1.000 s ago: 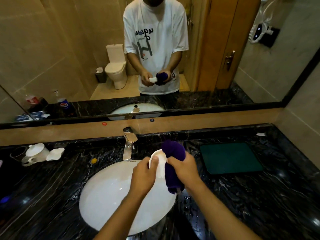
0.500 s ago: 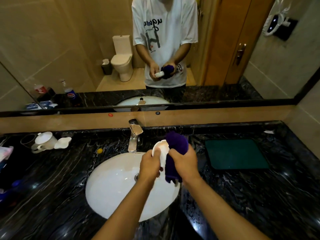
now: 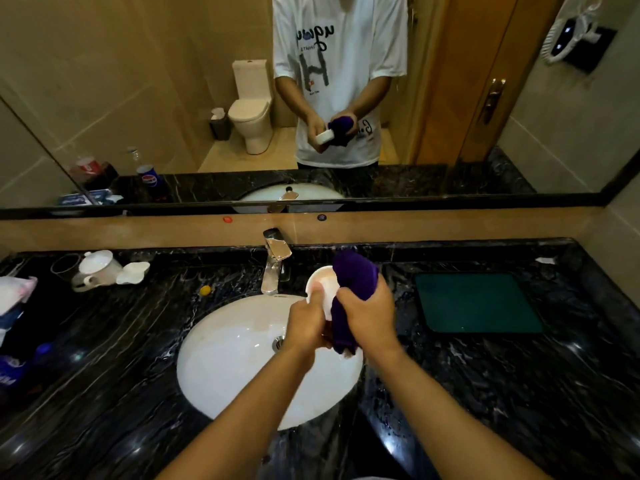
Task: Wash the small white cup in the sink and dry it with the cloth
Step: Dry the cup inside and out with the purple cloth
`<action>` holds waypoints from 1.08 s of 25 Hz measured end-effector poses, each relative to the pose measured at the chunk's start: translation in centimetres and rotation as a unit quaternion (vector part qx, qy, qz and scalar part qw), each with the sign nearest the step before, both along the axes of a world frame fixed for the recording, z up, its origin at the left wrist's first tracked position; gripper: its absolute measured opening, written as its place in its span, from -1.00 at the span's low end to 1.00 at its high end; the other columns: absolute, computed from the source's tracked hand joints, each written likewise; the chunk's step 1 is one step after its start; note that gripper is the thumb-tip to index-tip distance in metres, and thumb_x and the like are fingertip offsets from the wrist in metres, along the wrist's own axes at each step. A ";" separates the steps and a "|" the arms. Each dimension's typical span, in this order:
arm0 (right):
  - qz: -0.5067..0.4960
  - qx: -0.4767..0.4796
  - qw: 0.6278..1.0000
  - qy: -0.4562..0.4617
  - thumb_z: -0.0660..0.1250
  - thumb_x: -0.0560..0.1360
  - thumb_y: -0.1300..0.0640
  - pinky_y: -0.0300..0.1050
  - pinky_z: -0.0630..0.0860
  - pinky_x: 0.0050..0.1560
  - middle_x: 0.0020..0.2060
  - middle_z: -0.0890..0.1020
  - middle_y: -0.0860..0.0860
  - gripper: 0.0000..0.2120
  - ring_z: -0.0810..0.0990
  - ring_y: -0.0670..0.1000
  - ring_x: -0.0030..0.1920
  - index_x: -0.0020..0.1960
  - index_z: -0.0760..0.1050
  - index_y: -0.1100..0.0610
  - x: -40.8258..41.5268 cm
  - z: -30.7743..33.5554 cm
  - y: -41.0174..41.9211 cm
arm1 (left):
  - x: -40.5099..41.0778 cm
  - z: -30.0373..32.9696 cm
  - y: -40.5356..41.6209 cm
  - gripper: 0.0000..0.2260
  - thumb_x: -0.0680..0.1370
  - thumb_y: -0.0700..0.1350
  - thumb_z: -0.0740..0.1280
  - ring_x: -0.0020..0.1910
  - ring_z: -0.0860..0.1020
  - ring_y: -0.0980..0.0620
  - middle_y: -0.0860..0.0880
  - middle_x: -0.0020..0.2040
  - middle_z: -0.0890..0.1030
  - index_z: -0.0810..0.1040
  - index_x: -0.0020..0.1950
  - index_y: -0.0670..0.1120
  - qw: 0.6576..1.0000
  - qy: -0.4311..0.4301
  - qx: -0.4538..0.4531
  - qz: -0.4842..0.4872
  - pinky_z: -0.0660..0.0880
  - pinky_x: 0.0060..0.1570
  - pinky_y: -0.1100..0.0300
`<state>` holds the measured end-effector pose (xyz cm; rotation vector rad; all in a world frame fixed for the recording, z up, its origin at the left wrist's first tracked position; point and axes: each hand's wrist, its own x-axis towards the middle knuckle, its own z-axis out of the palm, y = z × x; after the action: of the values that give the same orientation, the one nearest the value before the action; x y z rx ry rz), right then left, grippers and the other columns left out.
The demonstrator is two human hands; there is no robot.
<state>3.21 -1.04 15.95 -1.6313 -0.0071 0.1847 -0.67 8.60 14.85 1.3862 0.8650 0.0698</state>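
Observation:
The small white cup (image 3: 323,287) is held above the far right rim of the white oval sink (image 3: 235,358), its mouth turned toward the tap. My left hand (image 3: 306,323) grips it from the near side. A dark purple cloth (image 3: 351,289) is bunched against the cup's right side and hangs down below it. My right hand (image 3: 369,313) clasps that cloth and presses it on the cup. The cup's lower part is hidden behind both hands.
A chrome tap (image 3: 273,261) stands just behind the sink. A green mat (image 3: 478,303) lies on the black marble counter (image 3: 502,393) to the right. A white teapot (image 3: 97,270) and a small dish (image 3: 133,271) sit at the back left. A mirror runs along the wall.
My hands, cup and cloth stay together over the sink's far right rim. The view has tilted down and moved closer, so the sink sits lower and more central.

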 end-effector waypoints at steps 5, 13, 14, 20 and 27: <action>0.139 -0.019 0.990 0.008 0.46 0.32 0.15 -0.26 0.57 -0.34 -0.23 0.71 -0.02 -0.74 0.69 -0.04 -0.26 0.00 0.61 -0.01 2.2 0.8 -2.0 | -0.3 -0.1 3.1 -0.55 0.68 0.22 0.11 -0.14 0.64 -0.08 -0.11 -0.10 0.69 0.60 0.14 -0.09 0.929 -0.030 0.343 -0.138 0.54 -0.19 0.00; 0.019 0.032 0.999 -0.007 0.44 0.29 0.11 -0.10 0.68 -0.23 -0.17 0.72 -0.05 -0.71 0.70 -0.06 -0.19 -0.01 0.58 -0.09 0.8 1.1 -0.4 | 0.1 0.9 1.2 -0.50 0.67 0.25 0.11 -0.32 0.55 -0.04 -0.06 -0.26 0.60 0.60 0.08 -0.14 0.990 0.034 0.110 -0.077 0.39 -0.40 0.19; 0.063 0.028 0.998 -0.002 0.43 0.31 0.15 -0.13 0.64 -0.28 -0.23 0.72 -0.05 -0.76 0.69 -0.06 -0.25 -0.05 0.60 -0.06 1.5 1.4 -1.0 | -0.1 1.0 2.1 -0.51 0.66 0.27 0.11 -0.30 0.56 -0.01 -0.03 -0.26 0.61 0.61 0.07 -0.10 0.963 0.024 0.239 -0.118 0.39 -0.38 0.17; 0.042 0.032 0.999 0.009 0.45 0.29 0.05 -0.18 0.64 -0.28 -0.22 0.70 -0.05 -0.72 0.68 -0.13 -0.26 0.00 0.57 -0.06 0.2 1.3 1.1 | 0.5 1.0 1.0 -0.51 0.67 0.23 0.14 -0.34 0.66 -0.07 -0.11 -0.23 0.69 0.62 0.12 -0.15 1.000 0.003 0.007 0.019 0.55 -0.43 0.09; 0.093 -0.013 0.995 -0.017 0.43 0.26 0.05 -0.24 0.57 -0.32 -0.24 0.70 -0.07 -0.75 0.68 -0.11 -0.25 -0.06 0.58 -0.11 1.8 1.7 -0.2 | -0.4 0.5 3.2 -0.52 0.65 0.27 0.15 -0.38 0.56 0.01 -0.04 -0.31 0.66 0.62 -0.06 -0.09 0.965 0.004 0.240 -0.109 0.43 -0.42 0.18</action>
<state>5.03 -1.25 17.62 -1.6587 -0.1846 0.3010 -1.05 11.84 15.37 1.9311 0.7217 0.1109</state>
